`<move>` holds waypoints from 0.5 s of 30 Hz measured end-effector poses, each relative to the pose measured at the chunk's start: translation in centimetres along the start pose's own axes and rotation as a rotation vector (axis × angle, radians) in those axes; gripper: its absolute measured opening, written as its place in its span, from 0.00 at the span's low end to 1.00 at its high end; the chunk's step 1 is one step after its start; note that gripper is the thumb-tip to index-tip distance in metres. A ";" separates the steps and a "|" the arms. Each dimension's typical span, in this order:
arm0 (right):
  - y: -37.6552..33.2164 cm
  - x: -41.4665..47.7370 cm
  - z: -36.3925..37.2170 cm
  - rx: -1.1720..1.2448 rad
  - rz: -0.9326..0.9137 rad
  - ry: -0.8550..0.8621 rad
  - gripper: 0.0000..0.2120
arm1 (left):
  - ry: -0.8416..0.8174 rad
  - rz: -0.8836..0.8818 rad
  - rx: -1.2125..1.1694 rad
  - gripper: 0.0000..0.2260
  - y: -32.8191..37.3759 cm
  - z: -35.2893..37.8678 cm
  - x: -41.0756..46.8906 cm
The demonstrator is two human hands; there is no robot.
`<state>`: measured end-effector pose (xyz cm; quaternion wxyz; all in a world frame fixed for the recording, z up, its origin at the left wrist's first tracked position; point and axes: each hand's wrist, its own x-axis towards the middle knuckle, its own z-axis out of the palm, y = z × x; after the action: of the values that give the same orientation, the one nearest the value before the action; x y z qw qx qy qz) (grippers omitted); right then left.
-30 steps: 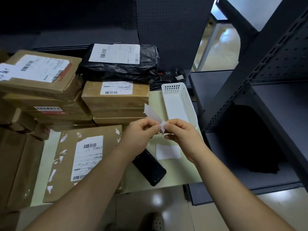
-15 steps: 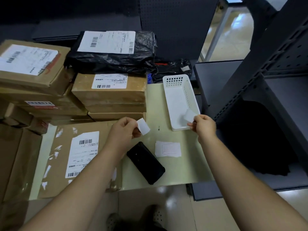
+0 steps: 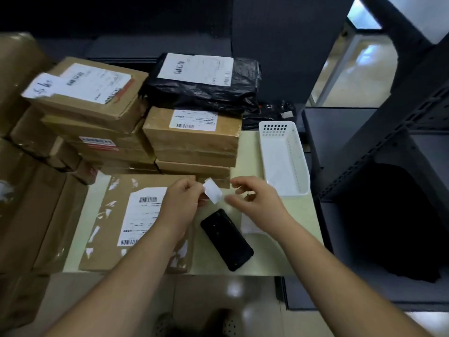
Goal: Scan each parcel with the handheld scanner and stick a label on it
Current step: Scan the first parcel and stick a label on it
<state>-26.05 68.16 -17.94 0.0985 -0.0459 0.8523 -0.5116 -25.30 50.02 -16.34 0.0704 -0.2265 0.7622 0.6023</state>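
Change, right hand: the right hand (image 3: pixel 255 203) was over the tray (image 3: pixel 275 130) half a second ago with a white slip in it. It is now back close beside the left hand, and the slip is gone from its fingers.
Change, left hand: the left hand (image 3: pixel 182 203) pinches the label as before.
Change, scanner: unmoved on the table (image 3: pixel 267 259).
Left hand: thumb and forefinger pinch one corner of the label (image 3: pixel 212 193).
Right hand: fingers loosely curled, thumb and forefinger apart, nothing seen between them, tips near the label.
Label: small white rectangle, glossy, held tilted above the near edge of the envelope.
Scanner (image 3: pixel 227 239): black, smooth slab with rounded corners, lying diagonally just right of the envelope.
Envelope (image 3: pixel 109 227): flat brown card with clear tape strips and a white barcoded waybill, lying in front of the boxes.
Boxes (image 3: pixel 192 139): brown cardboard, taped, stacked in piles, with printed waybills on top.
Bag (image 3: pixel 206 93): crinkled black plastic with a white waybill, lying on the box pile.
Tray: white plastic, oblong, far wall perforated.
Sheet (image 3: pixel 246 224): white paper, partly hidden by the right wrist.
Shelving (image 3: pixel 364 166): dark metal, perforated uprights.
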 end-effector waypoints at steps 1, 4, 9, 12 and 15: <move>-0.8 -0.2 1.5 -0.052 -0.052 -0.045 0.18 | 0.007 0.016 0.016 0.09 0.1 -0.7 -0.4; -2.8 -0.5 4.9 -0.130 -0.148 -0.046 0.21 | -0.024 0.051 0.021 0.06 -0.1 -2.9 -1.5; -4.5 -0.2 7.6 0.063 0.043 0.077 0.07 | -0.078 0.154 0.143 0.07 -1.2 -7.4 -2.5; -5.6 -0.2 8.4 0.496 0.306 0.026 0.08 | 0.094 0.193 0.189 0.12 -2.2 -10.0 -2.6; -6.7 -0.6 9.3 0.701 0.388 -0.047 0.07 | 0.079 0.124 0.199 0.12 -2.9 -11.7 -2.4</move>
<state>-23.58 57.03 -16.20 0.2225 0.1403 0.6163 -0.7423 -20.00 38.99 -14.85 0.0250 -0.1941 0.8329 0.5176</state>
